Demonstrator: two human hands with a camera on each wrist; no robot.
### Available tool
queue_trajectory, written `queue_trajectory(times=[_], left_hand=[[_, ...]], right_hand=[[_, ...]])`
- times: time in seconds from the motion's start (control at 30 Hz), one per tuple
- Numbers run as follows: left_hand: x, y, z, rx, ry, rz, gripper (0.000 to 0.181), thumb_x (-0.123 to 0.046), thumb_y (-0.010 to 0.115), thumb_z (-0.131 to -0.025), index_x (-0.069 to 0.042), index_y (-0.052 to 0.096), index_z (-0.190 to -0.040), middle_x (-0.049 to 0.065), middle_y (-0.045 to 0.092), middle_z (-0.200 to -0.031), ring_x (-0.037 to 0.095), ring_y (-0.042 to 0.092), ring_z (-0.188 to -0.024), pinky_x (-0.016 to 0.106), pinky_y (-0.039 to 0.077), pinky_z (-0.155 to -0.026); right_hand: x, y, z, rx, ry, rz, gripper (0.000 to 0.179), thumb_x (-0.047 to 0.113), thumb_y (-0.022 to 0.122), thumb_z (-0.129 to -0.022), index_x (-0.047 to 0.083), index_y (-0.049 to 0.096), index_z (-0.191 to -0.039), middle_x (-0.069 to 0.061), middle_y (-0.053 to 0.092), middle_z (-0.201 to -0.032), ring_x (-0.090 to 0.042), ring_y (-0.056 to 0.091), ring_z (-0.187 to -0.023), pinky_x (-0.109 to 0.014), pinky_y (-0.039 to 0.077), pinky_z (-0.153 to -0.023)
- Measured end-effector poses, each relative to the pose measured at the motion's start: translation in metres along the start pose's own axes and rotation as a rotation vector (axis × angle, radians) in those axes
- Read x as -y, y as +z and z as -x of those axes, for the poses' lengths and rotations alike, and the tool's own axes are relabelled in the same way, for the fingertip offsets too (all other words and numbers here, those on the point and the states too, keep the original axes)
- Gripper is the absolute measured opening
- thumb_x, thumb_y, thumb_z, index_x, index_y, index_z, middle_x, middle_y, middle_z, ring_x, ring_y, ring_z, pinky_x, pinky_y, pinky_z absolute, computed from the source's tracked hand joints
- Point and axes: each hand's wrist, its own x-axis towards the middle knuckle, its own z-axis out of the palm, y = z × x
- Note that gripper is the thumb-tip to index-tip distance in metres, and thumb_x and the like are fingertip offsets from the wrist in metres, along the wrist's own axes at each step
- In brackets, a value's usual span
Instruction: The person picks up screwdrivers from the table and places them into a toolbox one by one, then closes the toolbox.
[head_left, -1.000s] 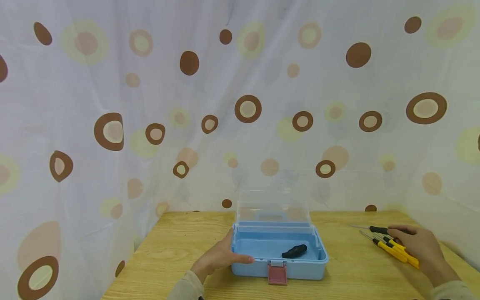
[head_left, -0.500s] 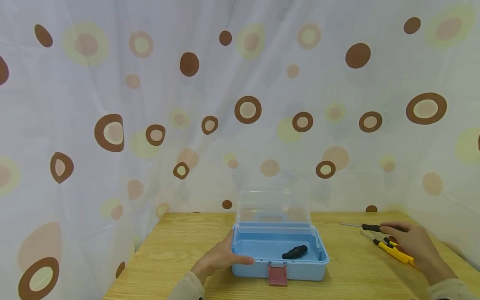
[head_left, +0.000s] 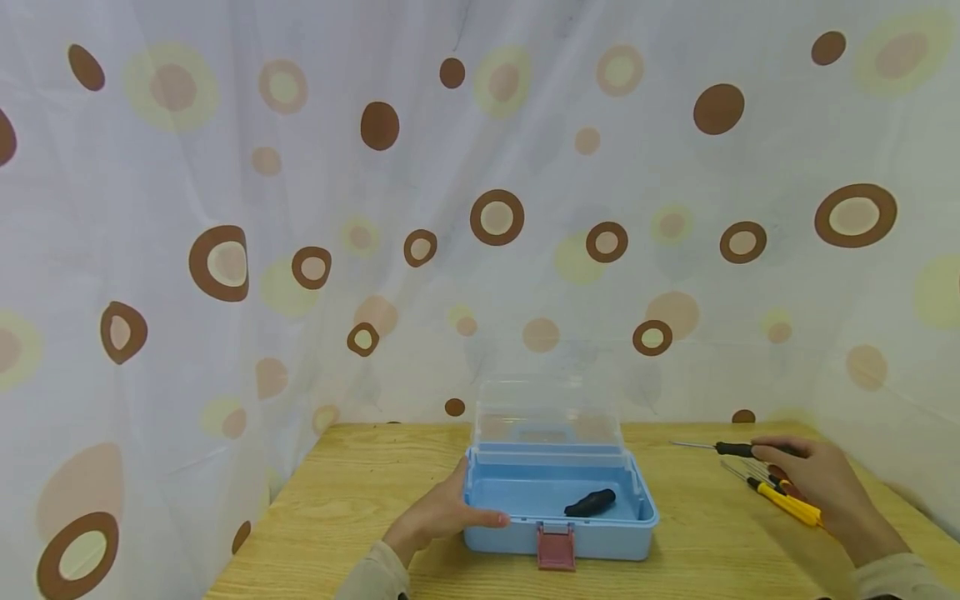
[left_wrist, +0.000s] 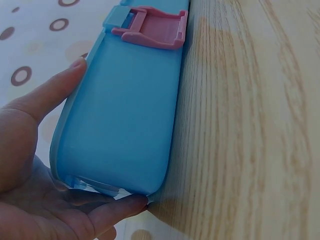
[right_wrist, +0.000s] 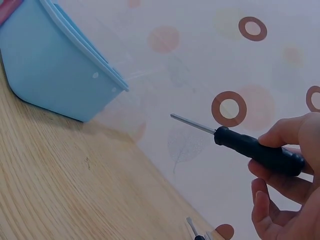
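Observation:
At the left end of a blue plastic toolbox (head_left: 607,543), my left hand (head_left: 441,510) grips the corner, thumb on the front rim and fingers round the end wall. Its clear lid (head_left: 547,412) is raised, and a pink latch (left_wrist: 157,29) hangs at the front. A black handle-shaped object (head_left: 590,503) lies inside. My right hand (head_left: 813,482) pinches a screwdriver (right_wrist: 260,152) by its black handle, the metal shaft pointing left toward the box and held above the table.
Several yellow-handled screwdrivers (head_left: 786,502) lie on the wooden table (head_left: 360,475) below my right hand, partly hidden by it. A white curtain (head_left: 420,167) with brown and beige circles hangs behind and along the sides.
My right hand has lifted the black screwdriver a little and moved it left, away from the yellow-handled ones. My left hand and the toolbox stay in place.

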Motion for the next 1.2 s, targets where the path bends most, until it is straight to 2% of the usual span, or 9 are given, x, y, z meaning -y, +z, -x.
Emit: queue_trajectory(times=[0.27,0.4,0.5,0.67,0.8,1.0,1.2], left_hand=[[-0.002,0.001,0.002,-0.011,-0.004,0.004,0.123,-0.032,0.089,-0.084,-0.015,0.001,-0.167,0.019,0.032,-0.162,0.042,0.043,-0.137,0.068,0.034,-0.109],[-0.002,0.001,0.002,-0.016,-0.017,-0.004,0.124,-0.033,0.089,-0.083,-0.014,0.000,-0.167,0.020,0.029,-0.164,0.043,0.040,-0.139,0.069,0.032,-0.109],[-0.001,0.001,0.002,-0.020,-0.025,-0.011,0.125,-0.034,0.089,-0.083,-0.013,0.000,-0.167,0.021,0.028,-0.164,0.044,0.039,-0.140,0.070,0.032,-0.109],[0.000,0.000,0.001,-0.017,-0.014,0.002,0.124,-0.033,0.089,-0.083,-0.015,0.000,-0.167,0.019,0.030,-0.163,0.042,0.042,-0.139,0.069,0.032,-0.109],[0.000,0.000,0.001,-0.015,-0.009,-0.003,0.124,-0.033,0.089,-0.083,-0.014,0.000,-0.167,0.020,0.027,-0.165,0.043,0.039,-0.141,0.069,0.031,-0.110],[0.001,0.001,0.001,-0.018,-0.013,-0.012,0.124,-0.033,0.089,-0.084,-0.012,0.000,-0.167,0.021,0.022,-0.167,0.045,0.031,-0.146,0.070,0.029,-0.111],[0.002,0.002,0.001,-0.024,-0.025,-0.021,0.124,-0.033,0.089,-0.083,-0.012,0.001,-0.167,0.022,0.024,-0.166,0.047,0.032,-0.145,0.070,0.029,-0.111]], right_hand=[[0.006,0.003,-0.002,0.034,0.016,-0.027,0.022,0.037,0.065,-0.104,0.019,0.078,-0.110,0.002,0.061,-0.095,-0.014,0.059,-0.083,-0.032,0.058,-0.074],[0.010,0.007,-0.001,0.037,0.013,-0.038,0.018,0.038,0.067,-0.103,0.025,0.077,-0.110,0.003,0.059,-0.098,-0.012,0.058,-0.085,-0.031,0.058,-0.074],[0.012,0.011,0.000,0.043,-0.007,-0.027,0.021,0.038,0.067,-0.103,0.024,0.077,-0.114,0.002,0.059,-0.100,-0.013,0.058,-0.086,-0.032,0.057,-0.074],[0.016,0.016,0.000,0.059,-0.046,-0.002,0.035,0.039,0.065,-0.104,0.012,0.074,-0.125,0.001,0.058,-0.110,-0.010,0.059,-0.091,-0.032,0.058,-0.077],[0.019,0.022,0.002,0.079,-0.092,-0.013,0.035,0.034,0.065,-0.104,0.009,0.073,-0.127,-0.003,0.053,-0.117,-0.011,0.059,-0.095,-0.034,0.058,-0.077],[0.024,0.031,0.005,0.108,-0.139,0.003,0.034,0.028,0.066,-0.104,0.004,0.072,-0.128,-0.008,0.055,-0.115,-0.016,0.060,-0.095,-0.035,0.058,-0.076],[0.028,0.037,0.007,0.138,-0.162,0.009,0.030,0.027,0.066,-0.104,0.008,0.073,-0.127,-0.008,0.056,-0.112,-0.018,0.058,-0.093,-0.037,0.058,-0.076]])
